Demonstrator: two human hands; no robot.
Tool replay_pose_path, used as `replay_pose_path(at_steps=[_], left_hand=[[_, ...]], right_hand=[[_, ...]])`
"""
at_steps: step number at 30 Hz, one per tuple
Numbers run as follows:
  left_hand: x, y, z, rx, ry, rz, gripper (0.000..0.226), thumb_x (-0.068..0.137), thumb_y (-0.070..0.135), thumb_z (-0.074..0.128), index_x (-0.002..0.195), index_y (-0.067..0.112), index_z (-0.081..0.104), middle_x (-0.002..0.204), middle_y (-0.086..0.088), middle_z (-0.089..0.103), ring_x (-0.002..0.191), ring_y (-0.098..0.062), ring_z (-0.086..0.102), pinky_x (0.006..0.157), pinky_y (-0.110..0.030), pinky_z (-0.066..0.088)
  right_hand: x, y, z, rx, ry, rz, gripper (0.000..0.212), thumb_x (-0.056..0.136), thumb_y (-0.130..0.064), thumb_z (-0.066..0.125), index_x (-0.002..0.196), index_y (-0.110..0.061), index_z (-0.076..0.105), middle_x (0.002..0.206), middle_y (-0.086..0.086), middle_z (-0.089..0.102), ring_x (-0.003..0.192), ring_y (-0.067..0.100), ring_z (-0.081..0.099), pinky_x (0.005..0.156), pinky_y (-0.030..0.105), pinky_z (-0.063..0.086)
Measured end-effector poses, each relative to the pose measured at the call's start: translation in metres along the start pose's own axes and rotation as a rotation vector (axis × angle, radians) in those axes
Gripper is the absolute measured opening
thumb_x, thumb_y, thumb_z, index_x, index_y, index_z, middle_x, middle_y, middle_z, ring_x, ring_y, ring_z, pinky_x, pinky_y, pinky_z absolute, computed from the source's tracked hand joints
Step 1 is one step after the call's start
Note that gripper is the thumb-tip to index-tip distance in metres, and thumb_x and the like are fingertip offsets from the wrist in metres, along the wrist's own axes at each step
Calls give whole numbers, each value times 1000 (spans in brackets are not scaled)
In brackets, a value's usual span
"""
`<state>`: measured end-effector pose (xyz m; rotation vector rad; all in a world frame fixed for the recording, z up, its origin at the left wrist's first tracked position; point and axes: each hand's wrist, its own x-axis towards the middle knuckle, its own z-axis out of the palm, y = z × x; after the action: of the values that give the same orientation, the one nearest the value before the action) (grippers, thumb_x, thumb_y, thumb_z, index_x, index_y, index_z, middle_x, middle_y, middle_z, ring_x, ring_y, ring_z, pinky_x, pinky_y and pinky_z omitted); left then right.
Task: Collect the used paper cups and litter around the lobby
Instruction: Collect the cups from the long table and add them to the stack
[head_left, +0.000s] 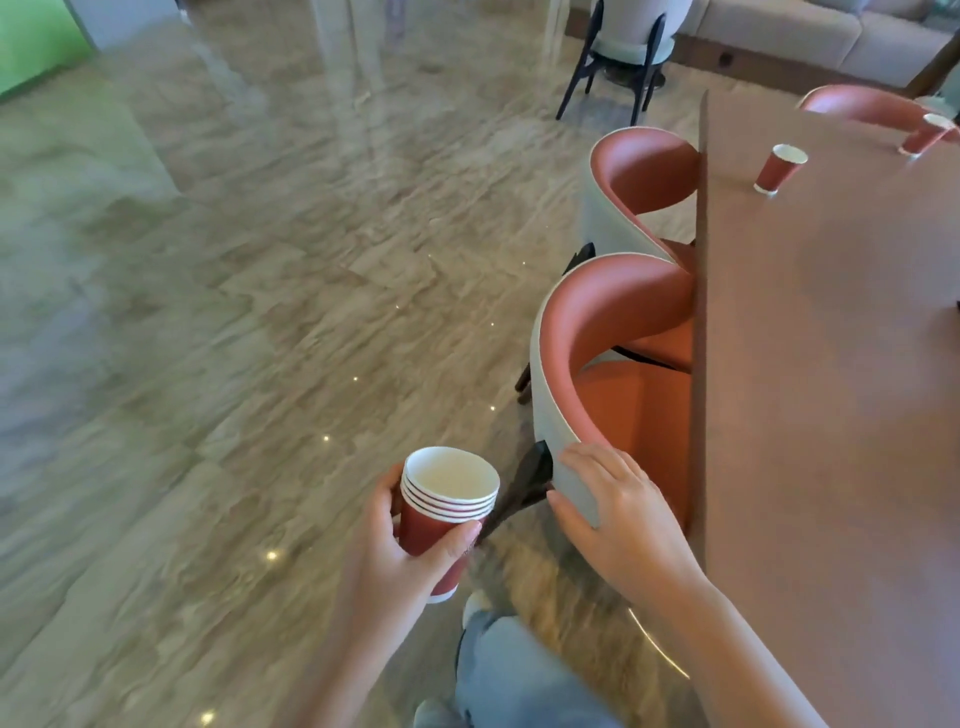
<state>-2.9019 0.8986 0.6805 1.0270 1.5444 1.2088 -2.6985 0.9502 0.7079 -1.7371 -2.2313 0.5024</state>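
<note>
Mid-collection: left hand (410, 551) grips cup stack (444, 506), right hand (613, 514) clasps chair (587, 364) back; next, reach cups (779, 169) on tabletop (831, 389) beyond the right hand.

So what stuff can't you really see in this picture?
Head view, the only one:
- Inside the far cups on the table: too small and tilted away to tell if anything is left.
- The lower cups in the stack: hidden by the left hand, and nested.
- The near chair seat: partly hidden by the table edge.
- The right side of the table: cut off by the frame.
</note>
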Motion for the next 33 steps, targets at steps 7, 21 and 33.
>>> replay_pose_path(at_steps=[7, 21, 33], left_hand=[[96, 9, -2, 85, -20, 38, 70, 46, 64, 73, 108, 46, 48, 104, 35, 58, 96, 10, 58, 72, -13, 47], [333, 90, 43, 181, -201, 161, 62, 49, 56, 73, 105, 53, 46, 104, 36, 58, 95, 9, 58, 73, -6, 45], [517, 103, 68, 92, -328, 46, 62, 55, 32, 87, 103, 37, 48, 104, 13, 59, 86, 16, 57, 64, -2, 43]], right_hand=[[93, 3, 10, 103, 39, 31, 38, 85, -27, 60, 121, -14, 56, 125, -1, 56, 119, 18, 48, 100, 39, 41], [310, 48, -10, 190, 126, 180, 36, 88, -28, 56, 122, -17, 55, 131, -4, 53, 123, 13, 43, 96, 17, 25], [455, 75, -6, 134, 142, 360, 38, 87, -30, 57, 124, -20, 54, 130, -5, 53, 125, 14, 43, 105, 32, 37]])
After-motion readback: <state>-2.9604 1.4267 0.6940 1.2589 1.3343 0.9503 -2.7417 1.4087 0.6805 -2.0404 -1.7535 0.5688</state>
